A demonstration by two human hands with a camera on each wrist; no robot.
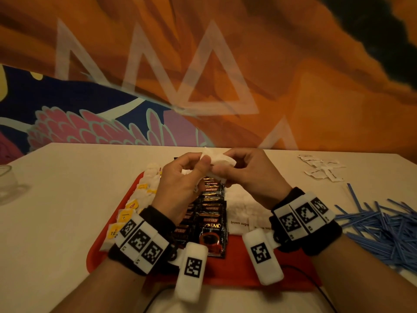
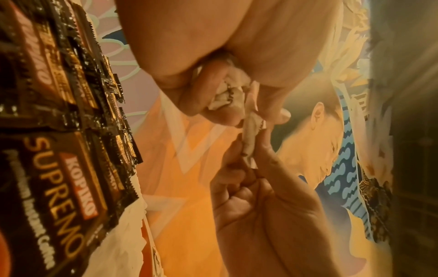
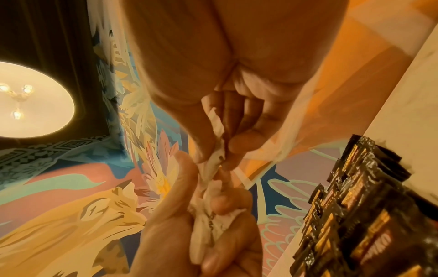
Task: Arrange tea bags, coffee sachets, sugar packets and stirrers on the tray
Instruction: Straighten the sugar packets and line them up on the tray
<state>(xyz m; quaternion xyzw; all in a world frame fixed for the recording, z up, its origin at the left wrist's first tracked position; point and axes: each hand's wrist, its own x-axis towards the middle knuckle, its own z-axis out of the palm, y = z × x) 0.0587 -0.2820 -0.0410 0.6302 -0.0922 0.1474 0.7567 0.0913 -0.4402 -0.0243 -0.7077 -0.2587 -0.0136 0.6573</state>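
Fingertips of both hands meet on a small bunch of white sugar packets, held up above the tray. The left hand pinches them between thumb and curled fingers, and the right hand pinches the other end the same way; the wrist views show crumpled white paper squeezed between the two sets of fingers.

Below the hands lies a red tray on a pale table. Rows overlap on it: tea bags with yellow tags along the left, black Kopiko coffee sachets down the middle, brown sugar packets to their right.

Off the tray at the far right lie loose white packets, and nearer, a heap of blue stirrers. A clear glass stands at the table's left edge.
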